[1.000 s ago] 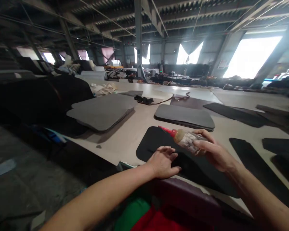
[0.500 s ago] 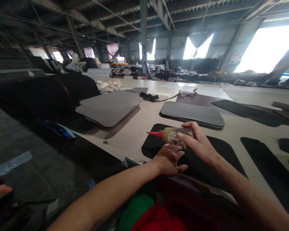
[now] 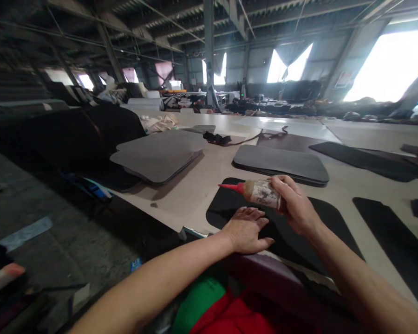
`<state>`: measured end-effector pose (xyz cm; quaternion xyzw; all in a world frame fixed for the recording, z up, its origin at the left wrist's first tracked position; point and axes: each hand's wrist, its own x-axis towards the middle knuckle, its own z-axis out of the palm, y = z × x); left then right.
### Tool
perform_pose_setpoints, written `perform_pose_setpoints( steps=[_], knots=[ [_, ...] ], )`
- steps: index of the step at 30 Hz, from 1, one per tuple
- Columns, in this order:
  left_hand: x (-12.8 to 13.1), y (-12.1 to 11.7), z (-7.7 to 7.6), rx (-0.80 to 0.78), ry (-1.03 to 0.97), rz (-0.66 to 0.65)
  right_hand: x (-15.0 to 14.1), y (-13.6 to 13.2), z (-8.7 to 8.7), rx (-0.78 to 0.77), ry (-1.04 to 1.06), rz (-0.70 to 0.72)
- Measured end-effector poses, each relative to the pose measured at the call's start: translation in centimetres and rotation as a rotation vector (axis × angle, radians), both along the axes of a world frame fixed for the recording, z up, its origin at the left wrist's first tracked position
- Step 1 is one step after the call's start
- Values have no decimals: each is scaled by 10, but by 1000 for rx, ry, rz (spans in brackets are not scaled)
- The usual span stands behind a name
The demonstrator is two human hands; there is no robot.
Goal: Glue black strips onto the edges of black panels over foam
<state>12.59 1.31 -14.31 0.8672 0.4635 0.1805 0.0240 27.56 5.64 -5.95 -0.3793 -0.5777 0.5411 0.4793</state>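
Observation:
My right hand [image 3: 294, 204] grips a squeeze bottle [image 3: 261, 192] with a red nozzle, held almost level and pointing left above a black rounded mat [image 3: 226, 206]. That mat lies at the near edge of the long beige table [image 3: 202, 185]. My left hand [image 3: 247, 229] rests flat on the mat's near side, fingers spread, holding nothing. The bottle's body looks cloudy and stained.
A grey foam pad [image 3: 280, 162] lies just beyond the black mat, and a larger grey stack [image 3: 156, 155] sits to the left. Dark strips [image 3: 386, 222] lie to the right. Black straps [image 3: 216, 138] lie farther back. The floor drops away at left.
The bottle has swung from tilted up-left to nearly level, and my right hand has shifted slightly left and up. My left hand stays flat on the mat.

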Motion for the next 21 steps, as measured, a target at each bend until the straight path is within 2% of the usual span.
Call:
perform_pose_setpoints(
  steps=[3, 7, 13, 18, 21],
  knots=[
    [0, 0, -2, 22, -6, 1, 1, 0, 2, -42, 58, 47],
    [1, 1, -3, 23, -6, -1, 0, -2, 3, 42, -66, 106],
    [1, 3, 0, -52, 15, 4, -5, -11, 8, 312, -468, -8],
    [2, 3, -1, -71, 44, 9, -10, -14, 15, 602, -600, 50],
    [3, 2, -4, -81, 46, 38, -15, -12, 15, 637, -649, 115]
  ],
)
